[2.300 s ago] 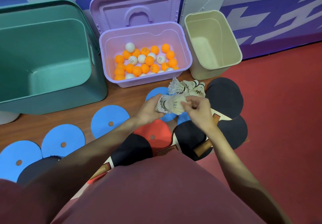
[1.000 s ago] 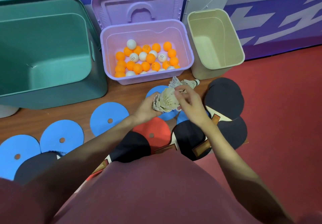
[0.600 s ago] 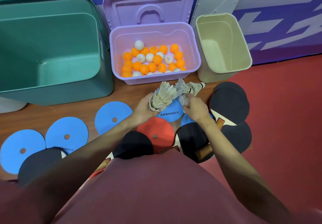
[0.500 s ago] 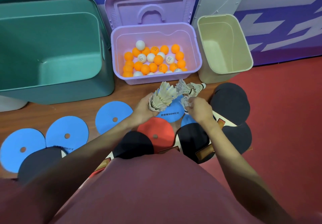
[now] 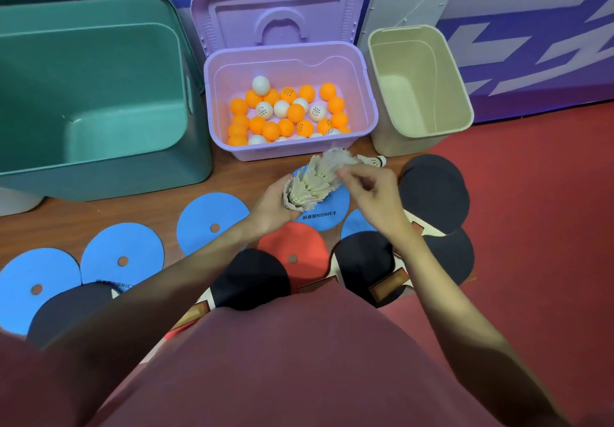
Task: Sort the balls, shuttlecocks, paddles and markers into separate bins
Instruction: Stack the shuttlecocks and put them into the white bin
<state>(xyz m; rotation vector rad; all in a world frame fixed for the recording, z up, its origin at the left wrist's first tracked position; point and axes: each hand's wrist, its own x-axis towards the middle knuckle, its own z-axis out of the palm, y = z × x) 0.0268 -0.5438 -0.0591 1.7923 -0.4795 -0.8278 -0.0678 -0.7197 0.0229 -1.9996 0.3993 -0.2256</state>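
My left hand (image 5: 270, 207) grips a nested stack of white feather shuttlecocks (image 5: 310, 186) above the floor. My right hand (image 5: 372, 191) pinches another shuttlecock (image 5: 337, 157) at the top end of that stack; motion blur hides the fingertips. One more shuttlecock (image 5: 373, 161) lies on the floor in front of the beige bin (image 5: 463, 101). Orange and white balls (image 5: 289, 114) fill the purple bin (image 5: 368, 101). Black and red paddles (image 5: 432, 191) and blue disc markers (image 5: 209, 220) lie on the floor around my hands.
A large green bin (image 5: 186, 71) stands at the left. The purple bin's lid (image 5: 275, 11) leans upright against the wall behind it. Red floor stretches to the right. My maroon shirt covers the lower part of the view.
My right hand picked a shuttlecock from the floor and brought it up to the top of the stack in my left hand. One shuttlecock stays on the floor.
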